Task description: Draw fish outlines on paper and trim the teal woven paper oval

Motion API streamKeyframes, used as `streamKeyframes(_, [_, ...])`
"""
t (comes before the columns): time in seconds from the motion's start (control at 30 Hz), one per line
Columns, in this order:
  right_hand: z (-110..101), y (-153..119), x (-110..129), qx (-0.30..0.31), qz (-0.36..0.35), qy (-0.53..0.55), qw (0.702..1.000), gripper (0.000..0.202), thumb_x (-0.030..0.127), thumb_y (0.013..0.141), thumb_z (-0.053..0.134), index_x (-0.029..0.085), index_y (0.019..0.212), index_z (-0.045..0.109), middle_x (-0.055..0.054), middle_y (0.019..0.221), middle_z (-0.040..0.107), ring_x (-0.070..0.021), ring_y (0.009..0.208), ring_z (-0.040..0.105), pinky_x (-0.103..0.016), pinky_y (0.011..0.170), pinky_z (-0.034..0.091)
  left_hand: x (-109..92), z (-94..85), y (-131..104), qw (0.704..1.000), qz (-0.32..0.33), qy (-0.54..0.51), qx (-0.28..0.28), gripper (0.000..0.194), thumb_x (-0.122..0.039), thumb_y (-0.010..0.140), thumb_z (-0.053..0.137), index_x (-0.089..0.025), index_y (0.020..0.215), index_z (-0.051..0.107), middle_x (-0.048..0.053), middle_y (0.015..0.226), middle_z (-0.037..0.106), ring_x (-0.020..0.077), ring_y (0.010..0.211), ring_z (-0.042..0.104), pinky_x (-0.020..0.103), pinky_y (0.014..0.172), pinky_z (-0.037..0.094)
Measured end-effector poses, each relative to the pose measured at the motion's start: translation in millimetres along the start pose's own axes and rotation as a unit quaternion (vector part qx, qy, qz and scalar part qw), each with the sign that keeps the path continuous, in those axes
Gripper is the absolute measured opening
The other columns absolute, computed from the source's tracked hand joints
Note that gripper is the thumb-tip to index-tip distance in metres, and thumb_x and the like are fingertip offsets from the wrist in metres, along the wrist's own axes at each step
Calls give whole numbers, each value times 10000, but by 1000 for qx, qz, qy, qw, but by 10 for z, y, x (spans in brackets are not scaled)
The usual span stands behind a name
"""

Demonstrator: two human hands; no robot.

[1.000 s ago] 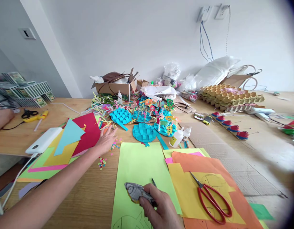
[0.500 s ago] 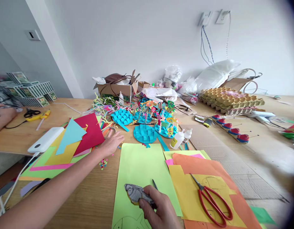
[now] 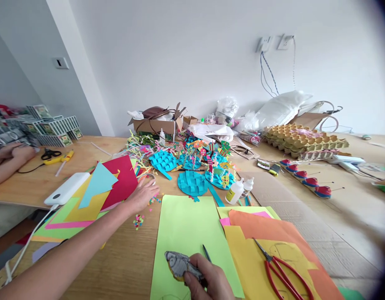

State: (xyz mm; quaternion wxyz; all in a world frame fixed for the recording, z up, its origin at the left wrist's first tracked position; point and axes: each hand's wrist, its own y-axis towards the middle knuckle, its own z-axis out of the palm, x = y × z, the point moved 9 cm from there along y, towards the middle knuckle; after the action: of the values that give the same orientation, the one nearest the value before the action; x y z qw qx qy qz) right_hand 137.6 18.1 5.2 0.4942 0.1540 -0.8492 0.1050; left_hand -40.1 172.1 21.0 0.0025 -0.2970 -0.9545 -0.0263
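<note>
My left hand (image 3: 142, 197) reaches over the wooden table, fingers stretched out, beside a round ring-like rim (image 3: 147, 178) partly hidden behind it. Small coloured paper dots (image 3: 138, 221) lie scattered around it. In the lower middle, my right hand (image 3: 211, 277) pinches a grey fish-shaped cutout (image 3: 179, 264) above a light green sheet (image 3: 186, 221). A dark pen (image 3: 206, 253) sticks out past my right fingers; whether they hold it, I cannot tell. Red-handled scissors (image 3: 275, 262) rest on yellow and orange paper (image 3: 283, 231) at right.
Blue woven paper discs (image 3: 192, 183) with paper fish stand ahead, near white glue bottles (image 3: 234, 191). Coloured sheets (image 3: 123, 175) and a white power bank-like box (image 3: 67, 188) lie left. Egg trays (image 3: 305, 139) stand back right. Another person's hands (image 3: 21, 154) are far left.
The view has tilted up and turned slightly left. My left hand has drawn back a little toward the ring-like rim. My right hand still holds the fish cutout.
</note>
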Motion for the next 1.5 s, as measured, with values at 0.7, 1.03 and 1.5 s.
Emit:
streamKeyframes(0.7, [18, -13, 167, 14, -10, 15, 1000, 195, 354, 822, 442, 190, 739, 507, 24, 563, 467, -118, 536, 446, -197, 473, 314, -95, 133, -225, 997, 29, -22, 64, 594, -163, 711, 621, -240, 1280, 473, 115, 1375, 450, 315, 1327, 259, 573, 1040, 118])
streamKeyframes(1.03, [37, -6, 124, 30, -3, 15, 999, 136, 314, 806, 457, 196, 741, 476, 26, 585, 462, -121, 526, 447, -206, 491, 316, -116, 171, -332, 999, 33, -5, 43, 566, -76, 726, 560, -223, 1267, 479, 108, 1364, 465, 290, 1331, 259, 558, 1042, 104])
streamKeyframes(1.5, [0, -23, -25, -12, 14, -11, 1000, 301, 478, 815, 503, 191, 744, 557, 26, 563, 476, -113, 532, 419, -192, 491, 320, 133, -99, -308, 996, -53, 40, -54, 134, -233, 878, 542, -130, 818, 603, 30, 841, 614, 181, 845, 584, 375, 772, 466])
